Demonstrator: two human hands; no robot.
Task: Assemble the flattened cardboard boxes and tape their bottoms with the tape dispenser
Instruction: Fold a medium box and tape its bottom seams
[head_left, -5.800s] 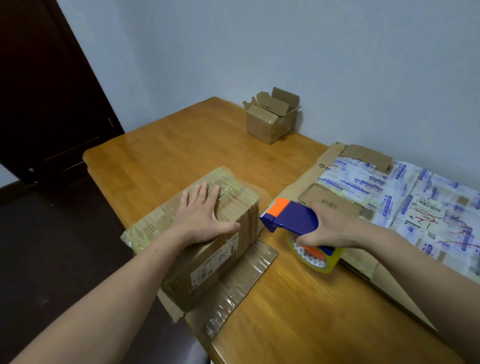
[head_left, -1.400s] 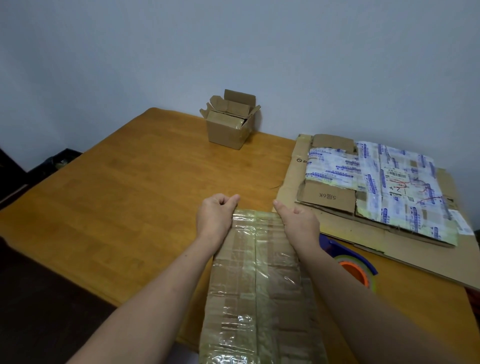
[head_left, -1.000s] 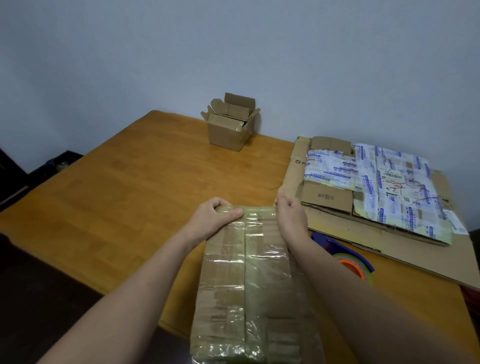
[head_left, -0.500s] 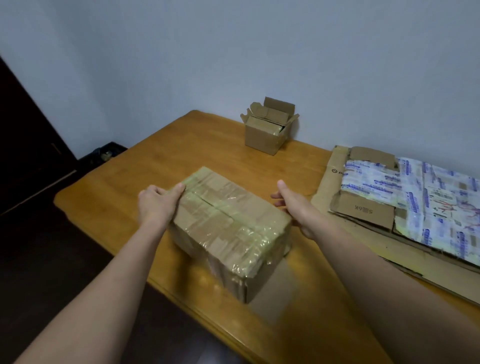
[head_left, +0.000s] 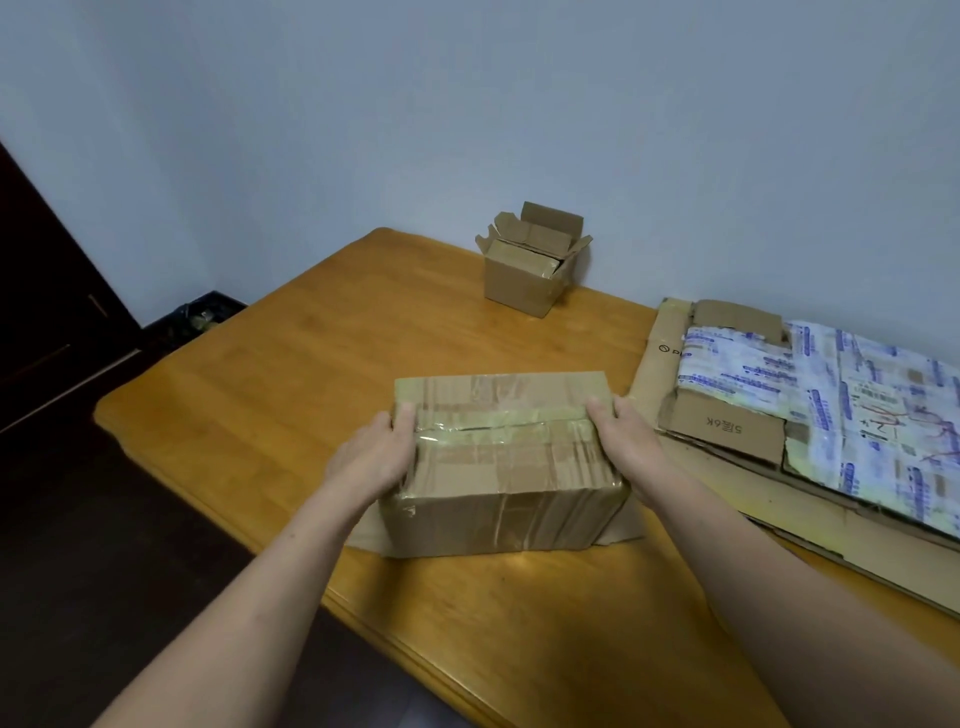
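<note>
I have the taped box (head_left: 498, 457) resting on the tabletop (head_left: 311, 374), taped face up and one long side towards me. It is plain brown cardboard. Shiny clear tape runs along the seam of the closed flaps and down over the near face, and loose flaps lie flat beneath it at both ends. My left hand (head_left: 371, 457) grips its left end and my right hand (head_left: 631, 447) its right end, thumbs on top. Behind the taped box, by the wall, a small open box (head_left: 530, 265) stands with its flaps up. Just right of the taped box lie flattened boxes (head_left: 727, 467), stacked, the upper ones covered in white, blue-printed tape.
</note>
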